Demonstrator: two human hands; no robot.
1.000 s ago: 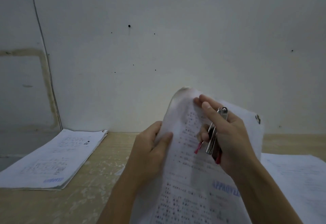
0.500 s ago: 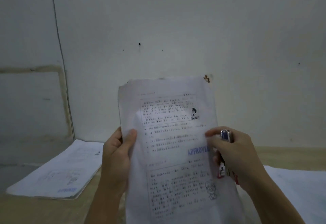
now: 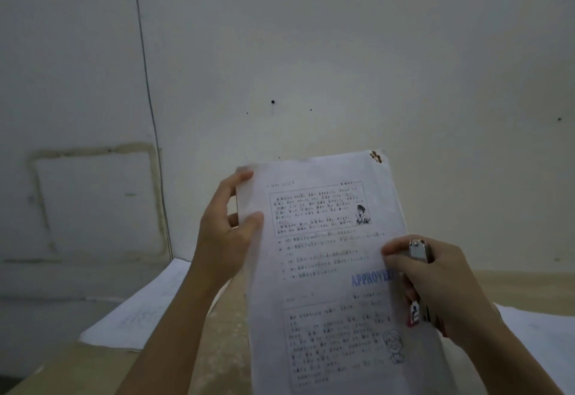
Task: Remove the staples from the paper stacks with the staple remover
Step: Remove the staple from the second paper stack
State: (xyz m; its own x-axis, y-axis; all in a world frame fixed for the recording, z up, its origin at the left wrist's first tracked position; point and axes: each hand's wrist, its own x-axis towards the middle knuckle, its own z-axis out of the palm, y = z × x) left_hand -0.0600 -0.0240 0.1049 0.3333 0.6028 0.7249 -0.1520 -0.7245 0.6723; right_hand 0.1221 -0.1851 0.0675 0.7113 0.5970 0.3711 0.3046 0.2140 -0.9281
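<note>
Paper stack (image 3: 336, 270) is held upright in the air above the desk (image 3: 193, 360), printed face toward the camera, with a small brownish mark at its far right corner (image 3: 376, 156) that may be rust around a staple; the staple itself cannot be made out. Compared with a second ago, when the top sheets were curled over and being leafed through, the stack has been straightened and raised, and over the last half second the left hand (image 3: 227, 233) has been slid from the middle of the left edge up to the far left corner. This suggests, as a judgement, that the stack has been inspected and is being squared so the stapled corner can be reached. The left edge is pinched between the thumb in front and the fingers (image 3: 239, 177) behind. The right edge is steadied by the right hand (image 3: 435, 285), whose fingers are curled round the staple remover (image 3: 418, 282), its metal end up and its red-tipped end down, idle in the palm. Another stack of papers (image 3: 140, 310) lies on the desk at the left, and more sheets (image 3: 541, 332) at the right.
</note>
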